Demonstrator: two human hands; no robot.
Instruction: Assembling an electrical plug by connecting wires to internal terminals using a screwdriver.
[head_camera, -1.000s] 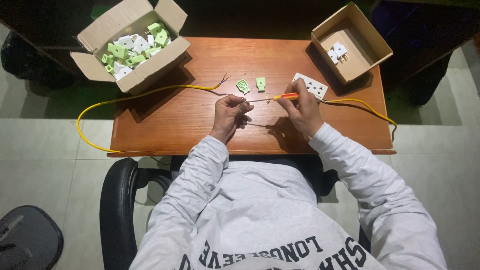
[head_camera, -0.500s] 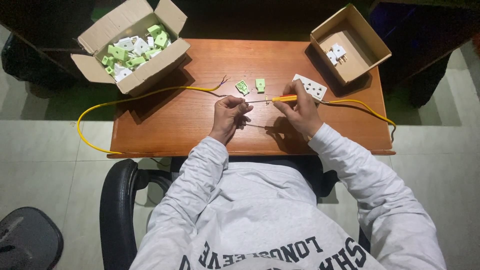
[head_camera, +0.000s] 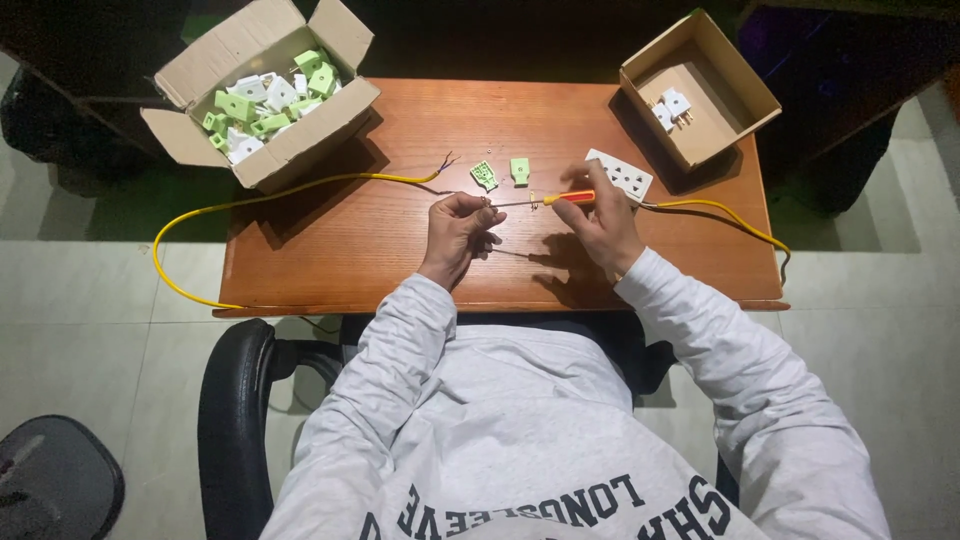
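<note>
Screwdriver gripped in our right hand just below the socket, we should keep its tip square on the small part pinched by our left hand.

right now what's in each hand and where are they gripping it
The right hand holds a screwdriver by its orange-and-yellow handle. The left hand pinches something small at the screwdriver's tip; too small to identify.
</note>
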